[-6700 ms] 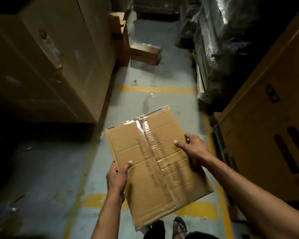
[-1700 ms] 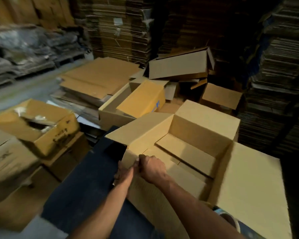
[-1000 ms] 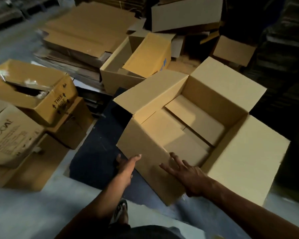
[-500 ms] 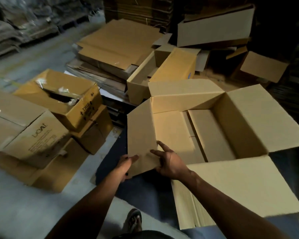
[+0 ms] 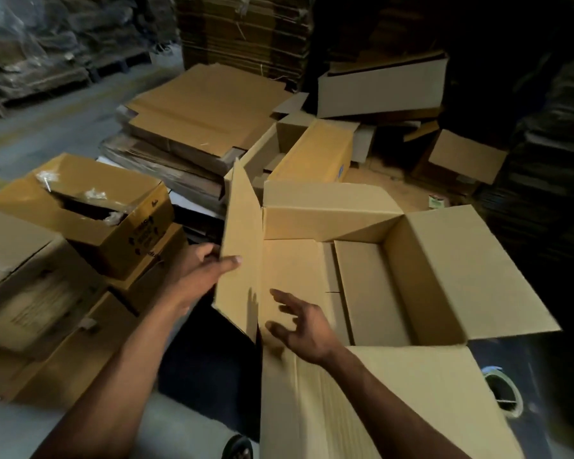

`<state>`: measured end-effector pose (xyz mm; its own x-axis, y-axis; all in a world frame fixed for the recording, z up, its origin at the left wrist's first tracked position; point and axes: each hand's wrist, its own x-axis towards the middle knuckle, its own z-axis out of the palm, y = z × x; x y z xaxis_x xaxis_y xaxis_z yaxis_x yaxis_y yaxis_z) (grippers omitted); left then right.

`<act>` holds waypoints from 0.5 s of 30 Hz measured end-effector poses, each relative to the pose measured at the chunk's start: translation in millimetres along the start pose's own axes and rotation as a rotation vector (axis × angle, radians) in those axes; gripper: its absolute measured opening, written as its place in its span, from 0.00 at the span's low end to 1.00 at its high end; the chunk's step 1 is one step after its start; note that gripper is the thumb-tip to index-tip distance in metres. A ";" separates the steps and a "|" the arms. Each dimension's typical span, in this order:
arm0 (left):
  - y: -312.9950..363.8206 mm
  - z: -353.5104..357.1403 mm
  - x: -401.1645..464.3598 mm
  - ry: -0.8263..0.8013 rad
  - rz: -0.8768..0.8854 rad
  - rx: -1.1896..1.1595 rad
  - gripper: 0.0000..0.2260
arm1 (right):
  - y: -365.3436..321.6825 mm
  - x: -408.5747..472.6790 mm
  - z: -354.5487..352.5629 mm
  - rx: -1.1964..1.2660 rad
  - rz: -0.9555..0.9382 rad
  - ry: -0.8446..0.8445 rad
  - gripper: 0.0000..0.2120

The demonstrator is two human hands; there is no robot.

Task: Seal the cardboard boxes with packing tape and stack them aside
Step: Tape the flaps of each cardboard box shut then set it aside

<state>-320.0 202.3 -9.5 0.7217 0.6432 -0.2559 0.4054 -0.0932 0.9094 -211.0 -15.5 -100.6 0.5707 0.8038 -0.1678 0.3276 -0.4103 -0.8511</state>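
The open cardboard box (image 5: 362, 283) lies on the floor directly before the person, at about 1 o'clock from the two hands, with all four top flaps unfolded. Its long axis runs from the left flap (image 5: 242, 256) at 9 o'clock to the right flap (image 5: 461, 276) at 3 o'clock, so across the person's body. The left hand (image 5: 203, 273) holds the free edge of the left flap, thumb on the inner face and the other fingers behind it; this flap stands nearly upright. The right hand (image 5: 299, 326) hovers over the near left corner of the box with its fingers spread and loose, holding nothing; I cannot tell if it touches the cardboard.

In my judgement the next move is to fold the short flaps inward, and the left hand is the nearer one for it. The right flap is well apart from both hands. The near flap (image 5: 378, 409) lies flat toward the person at 6 o'clock.

The roll of packing tape (image 5: 504, 390) lies on the floor at 4 o'clock, just beside the near flap, nearer to the right hand.

On the box itself I see no writing. The darker used box (image 5: 90, 210) at 9 o'clock carries black print on its side, but it is too blurred to read.
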 end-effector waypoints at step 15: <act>-3.1 208.0 -4.5 0.136 0.109 0.438 0.34 | 112.8 -146.2 -150.9 -0.095 0.499 0.874 0.18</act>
<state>-207.8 41.6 -79.4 0.7050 0.7029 -0.0943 0.5509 -0.4590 0.6970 -143.9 -244.3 -97.0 0.9980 -0.0505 -0.0384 -0.0625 -0.6766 -0.7337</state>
